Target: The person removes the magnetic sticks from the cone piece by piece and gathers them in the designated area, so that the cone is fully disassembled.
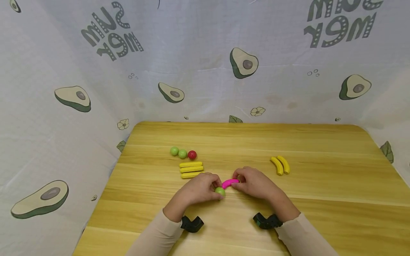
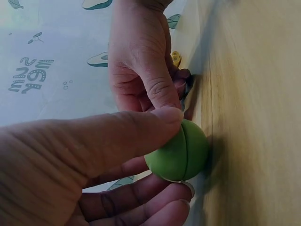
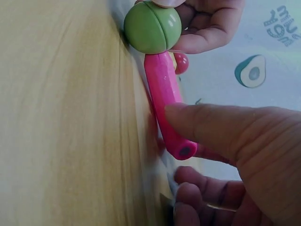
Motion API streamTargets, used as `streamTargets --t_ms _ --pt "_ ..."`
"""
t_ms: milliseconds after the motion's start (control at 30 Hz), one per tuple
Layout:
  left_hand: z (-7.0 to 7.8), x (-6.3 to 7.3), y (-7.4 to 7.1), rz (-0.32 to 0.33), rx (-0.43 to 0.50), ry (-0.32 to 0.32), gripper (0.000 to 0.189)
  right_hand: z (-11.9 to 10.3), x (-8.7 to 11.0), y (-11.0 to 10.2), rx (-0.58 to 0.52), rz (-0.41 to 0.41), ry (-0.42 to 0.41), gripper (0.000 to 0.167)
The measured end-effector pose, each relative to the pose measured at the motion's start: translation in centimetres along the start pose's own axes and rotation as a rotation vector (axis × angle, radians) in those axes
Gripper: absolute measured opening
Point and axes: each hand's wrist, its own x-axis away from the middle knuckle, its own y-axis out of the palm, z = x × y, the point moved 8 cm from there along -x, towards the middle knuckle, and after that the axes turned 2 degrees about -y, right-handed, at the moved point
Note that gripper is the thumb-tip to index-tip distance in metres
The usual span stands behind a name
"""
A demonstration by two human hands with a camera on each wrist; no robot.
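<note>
My left hand pinches a glossy green ball between thumb and fingers, just above or on the table. A seam runs round the ball in the left wrist view. My right hand pinches a bright pink toy banana near its grey-tipped end. In the right wrist view, the pink banana has its far end up against the green ball; whether they are joined cannot be told. Both hands are close together over the middle of the table.
Behind my left hand lie several yellow toy corn cobs in a stack of rows. Beyond them sit two green balls and a red ball. Two yellow toy bananas lie to the right on the wooden table.
</note>
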Motion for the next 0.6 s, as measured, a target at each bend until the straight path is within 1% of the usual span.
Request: streamTargets --t_ms 100,167,233,300,367,433,600 --pt "-0.1 -0.1 0.1 0.000 0.002 0.002 0.022 -0.2 0.0 -0.2 0.023 0.017 -0.017 0.013" --pt "-0.1 -0.2 0.2 0.000 0.005 0.008 0.022 -0.2 0.0 -0.3 0.027 0.018 -0.014 0.012" --pt "-0.1 -0.3 0.3 -0.003 0.015 0.015 0.021 0.1 0.1 -0.7 0.016 0.023 0.010 0.012" --pt "-0.1 -0.4 0.4 -0.008 0.025 0.021 0.020 0.6 0.2 -1.5 0.012 0.045 0.052 0.012" --pt "-0.1 -0.5 0.5 -0.003 0.034 0.033 0.020 1.4 0.4 -2.6 0.003 0.085 0.098 0.013" --pt "-0.1 -0.6 0.6 0.015 0.036 0.049 0.020 2.4 0.7 -4.2 0.000 0.146 0.140 0.015" --pt "0.0 -0.9 0.8 0.094 0.054 0.102 0.023 5.0 2.5 -8.2 -0.008 0.262 0.217 0.032"
